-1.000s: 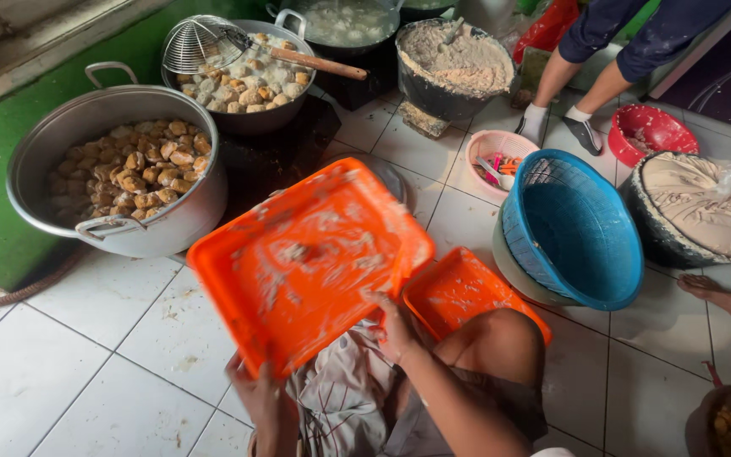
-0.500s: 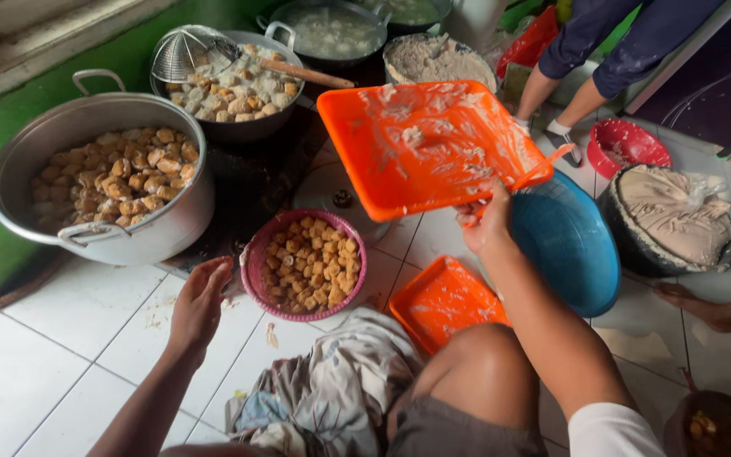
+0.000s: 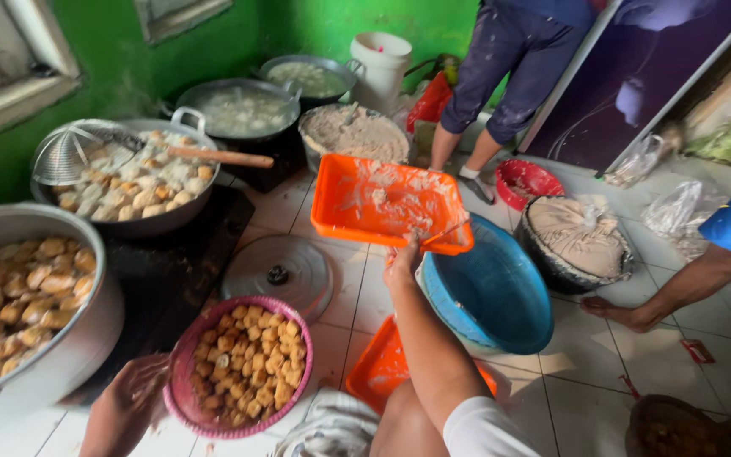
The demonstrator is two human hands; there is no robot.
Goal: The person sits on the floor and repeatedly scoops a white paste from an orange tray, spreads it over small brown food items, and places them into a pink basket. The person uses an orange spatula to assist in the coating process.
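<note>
Forearm stretched straight ahead from my knee, my right hand (image 3: 403,264) reaches up and away, its grip closed on the near rim of the orange tray (image 3: 382,203), which I hold tilted and smeared with pale paste, clear of the floor and above the edge of the blue basin (image 3: 492,296); my left hand (image 3: 133,393) sits low at my left, fingers loosely spread and holding nothing, just touching the rim of the pink basket (image 3: 181,398) of fried pieces on the tiled floor (image 3: 602,372); a second orange tray (image 3: 374,372) lies by my knee; a metal lid (image 3: 281,271) rests beyond the basket.
</note>
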